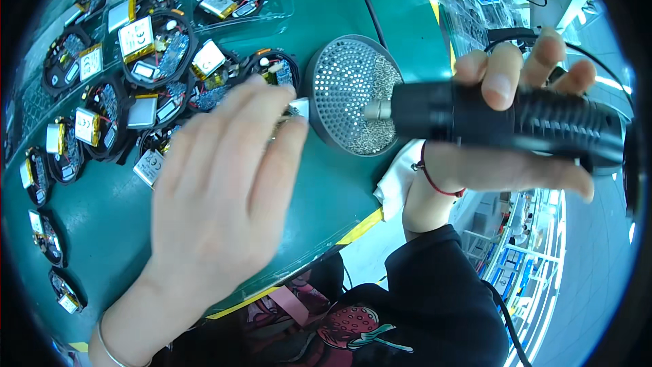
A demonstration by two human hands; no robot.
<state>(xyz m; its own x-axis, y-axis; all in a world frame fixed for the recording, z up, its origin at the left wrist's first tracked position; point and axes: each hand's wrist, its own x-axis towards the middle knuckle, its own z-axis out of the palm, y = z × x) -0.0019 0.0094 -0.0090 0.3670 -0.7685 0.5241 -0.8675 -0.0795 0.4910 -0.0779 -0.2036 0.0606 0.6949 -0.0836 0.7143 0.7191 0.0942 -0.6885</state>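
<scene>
Green bench top (326,197), near edge taped yellow.
Directly on it: round black electronics housings (49,239) at left; clear plastic tray (280,5), far side; round grey screw dish (341,88) right of housings.

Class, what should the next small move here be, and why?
Probably lower the black driver toward the screw-like pieces in the round tray: the right hand grips the driver, its metal tip appears over the tray, and no piece is clearly visible on that tip.

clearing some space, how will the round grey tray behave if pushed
The round grey tray looks stiff, its rim evenly circular. Lying flat, it would probably slide. The small metal pieces heaped inside may shift.
</scene>
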